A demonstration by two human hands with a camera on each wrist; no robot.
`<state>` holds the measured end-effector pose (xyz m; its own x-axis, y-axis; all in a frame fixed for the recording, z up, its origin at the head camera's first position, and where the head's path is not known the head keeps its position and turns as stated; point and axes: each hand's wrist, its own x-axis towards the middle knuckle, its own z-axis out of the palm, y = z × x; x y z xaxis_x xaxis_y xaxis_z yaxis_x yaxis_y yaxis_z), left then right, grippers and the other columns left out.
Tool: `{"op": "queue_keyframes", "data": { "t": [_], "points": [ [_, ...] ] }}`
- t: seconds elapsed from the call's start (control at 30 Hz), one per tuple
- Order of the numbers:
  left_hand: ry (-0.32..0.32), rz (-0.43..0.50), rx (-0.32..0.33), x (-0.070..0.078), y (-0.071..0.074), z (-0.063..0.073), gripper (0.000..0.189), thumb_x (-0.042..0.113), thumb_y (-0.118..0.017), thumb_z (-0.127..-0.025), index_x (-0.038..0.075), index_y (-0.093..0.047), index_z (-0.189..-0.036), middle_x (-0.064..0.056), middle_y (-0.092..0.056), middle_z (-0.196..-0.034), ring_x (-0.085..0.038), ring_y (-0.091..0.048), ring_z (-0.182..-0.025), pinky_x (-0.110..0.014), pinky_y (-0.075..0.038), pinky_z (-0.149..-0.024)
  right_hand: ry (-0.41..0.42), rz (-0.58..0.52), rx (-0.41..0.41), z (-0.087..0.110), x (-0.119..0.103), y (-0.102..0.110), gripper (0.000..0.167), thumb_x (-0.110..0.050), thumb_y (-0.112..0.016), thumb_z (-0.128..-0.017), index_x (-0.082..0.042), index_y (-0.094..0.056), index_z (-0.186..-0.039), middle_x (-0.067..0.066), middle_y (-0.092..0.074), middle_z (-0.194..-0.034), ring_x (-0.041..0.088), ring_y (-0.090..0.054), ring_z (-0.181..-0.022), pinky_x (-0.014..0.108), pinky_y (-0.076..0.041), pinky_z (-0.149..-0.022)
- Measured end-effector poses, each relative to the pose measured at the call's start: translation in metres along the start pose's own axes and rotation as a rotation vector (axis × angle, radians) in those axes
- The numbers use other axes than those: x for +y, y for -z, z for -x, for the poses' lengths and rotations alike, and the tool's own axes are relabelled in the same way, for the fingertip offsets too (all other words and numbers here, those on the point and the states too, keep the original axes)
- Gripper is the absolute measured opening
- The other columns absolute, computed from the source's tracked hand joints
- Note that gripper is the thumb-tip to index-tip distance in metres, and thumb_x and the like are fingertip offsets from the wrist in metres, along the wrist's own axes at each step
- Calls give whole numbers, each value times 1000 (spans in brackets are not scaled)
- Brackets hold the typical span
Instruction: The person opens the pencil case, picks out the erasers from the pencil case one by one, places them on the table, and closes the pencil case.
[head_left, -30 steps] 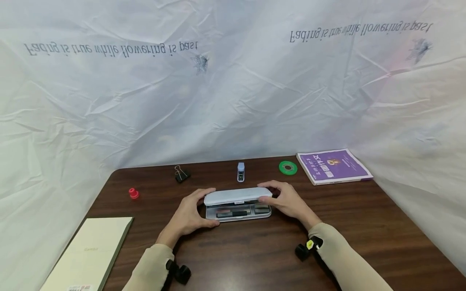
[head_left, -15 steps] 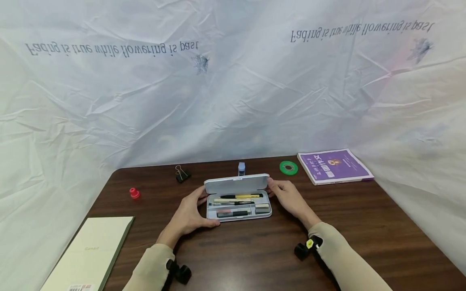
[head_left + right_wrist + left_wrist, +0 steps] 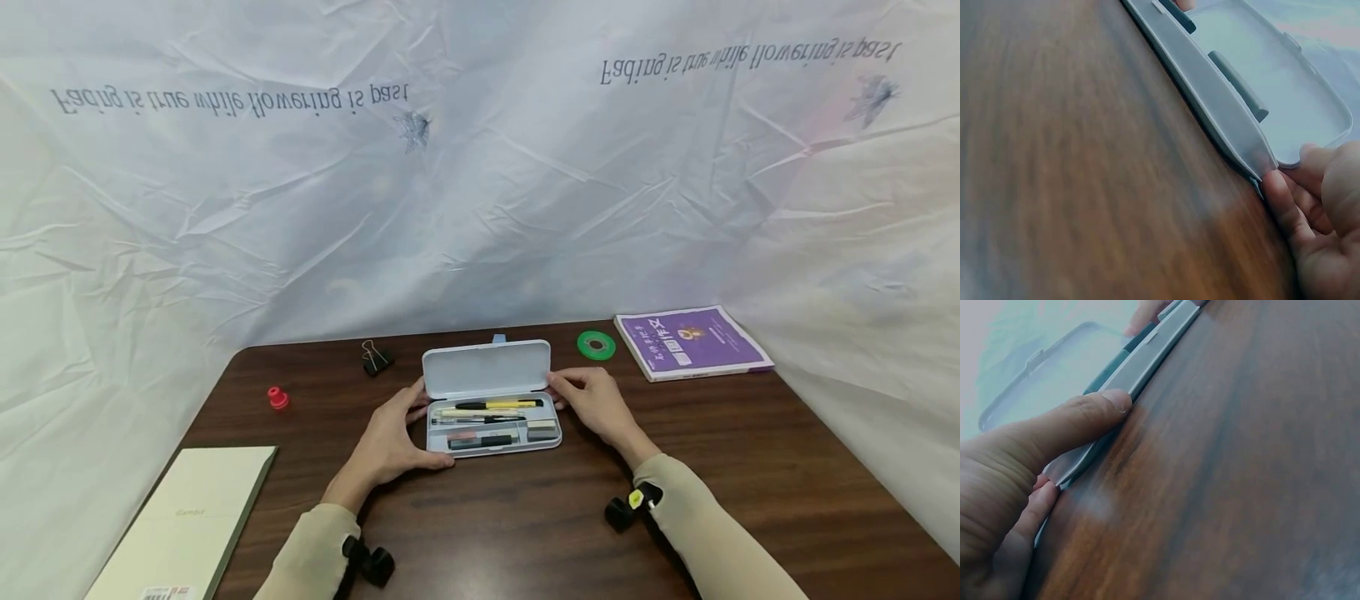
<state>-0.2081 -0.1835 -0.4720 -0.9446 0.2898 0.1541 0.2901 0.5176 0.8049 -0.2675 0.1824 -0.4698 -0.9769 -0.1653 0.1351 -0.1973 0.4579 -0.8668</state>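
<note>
- Pale-grey rectangular pencil case (image 3: 1210,94) on the brown wooden tabletop (image 3: 525,525): lid (image 3: 487,369) has swung up, uncovering a slim yellow-and-black pen (image 3: 517,404).
- Left hand (image 3: 388,442) grips its left end.
- Right hand (image 3: 598,407) holds its right hinge corner.

Head cam: bright, soft, fairly even light, source out of frame; tabletop (image 3: 510,517) dark w/ pale sheen btwn forearms (image 3: 705,521), nearer the wearer than L hand (image 3: 390,437) & R hand (image 3: 600,408). Cloth (image 3: 480,208) beyond hands pale, w/ soft shading in creases. Shadows soft, faint around hands. Small print on book (image 3: 690,342), right of R hand, too soft to read. Wrist cams: hazy, low contrast, bluish cast; cloth past each hand washed out. Wood grain blurry away from hands; pencil case (image 3: 487,371) edges by hands a bit crisper, dark shadow line along base.
</note>
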Motion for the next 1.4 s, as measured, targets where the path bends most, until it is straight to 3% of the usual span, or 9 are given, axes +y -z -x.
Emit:
{"op": "queue_keyframes", "data": {
  "t": [0.23, 0.53, 0.7, 0.93, 1.03, 1.17, 1.27, 1.4],
  "points": [
    [30, -10, 24, 2, 0, 0, 139, 37, -113, -64, 14, -34, -176, -12, -60, -154, -29, -65, -142, -39, -57, -116, -27, 28, 51, -1, -3, 0, 27, -31, -73, -111, -9, -87, -114, 5, -82, -94, 17, -78, -77, 28, -67, -70],
    [39, 65, 66, 2, 1, 2, 134, 32, -115, -57, 13, -41, -168, -13, -64, -148, -30, -68, -137, -36, -59, -114, -37, 46, 70, 0, -6, -4, 25, -33, -75, -111, -11, -88, -108, 4, -82, -92, 16, -79, -75, 26, -66, -70],
    [22, 87, 85, 0, 3, 4, 121, 32, -115, -59, 16, -46, -157, -12, -64, -143, -28, -69, -133, -36, -59, -113, -31, 53, 73, -2, -6, -6, 25, -33, -75, -110, -12, -88, -109, 4, -82, -93, 15, -79, -76, 27, -66, -71],
    [-7, 7, 66, -4, 3, 6, 91, 38, -111, -68, 16, -66, -145, -3, -67, -141, -24, -70, -129, -39, -60, -112, -31, 8, 78, 0, -12, -2, 27, -26, -78, -109, -2, -79, -122, 11, -81, -101, 17, -79, -78, 29, -67, -70],
    [-7, -13, 54, -4, 3, 7, 86, 39, -110, -71, 16, -70, -144, 0, -67, -143, -23, -71, -129, -40, -61, -112, 5, -21, 101, 0, -18, 7, 29, -20, -80, -106, 0, -70, -124, 15, -77, -105, 17, -76, -82, 26, -65, -69],
    [-6, -24, 56, -3, 3, 6, 85, 41, -109, -71, 17, -71, -143, 2, -68, -143, -23, -72, -128, -42, -61, -111, 138, -10, 107, -2, -32, 28, 26, -15, -81, -104, 1, -69, -122, 15, -74, -108, 20, -70, -91, 21, -59, -74],
    [-5, -38, 53, -1, 3, 5, 84, 42, -109, -71, 18, -71, -142, 2, -68, -142, -24, -72, -128, -43, -61, -111, 227, -10, 40, 1, -45, 40, 24, -14, -82, -103, -1, -73, -121, 11, -75, -108, 22, -70, -95, 22, -60, -78],
    [16, -38, 48, -2, 2, 6, 83, 42, -109, -71, 19, -71, -141, 2, -68, -142, -24, -72, -128, -44, -61, -112, 282, -10, -88, 9, -55, 43, 27, -13, -85, -101, -3, -76, -124, 9, -77, -110, 22, -72, -95, 26, -64, -80]
  ]
}}
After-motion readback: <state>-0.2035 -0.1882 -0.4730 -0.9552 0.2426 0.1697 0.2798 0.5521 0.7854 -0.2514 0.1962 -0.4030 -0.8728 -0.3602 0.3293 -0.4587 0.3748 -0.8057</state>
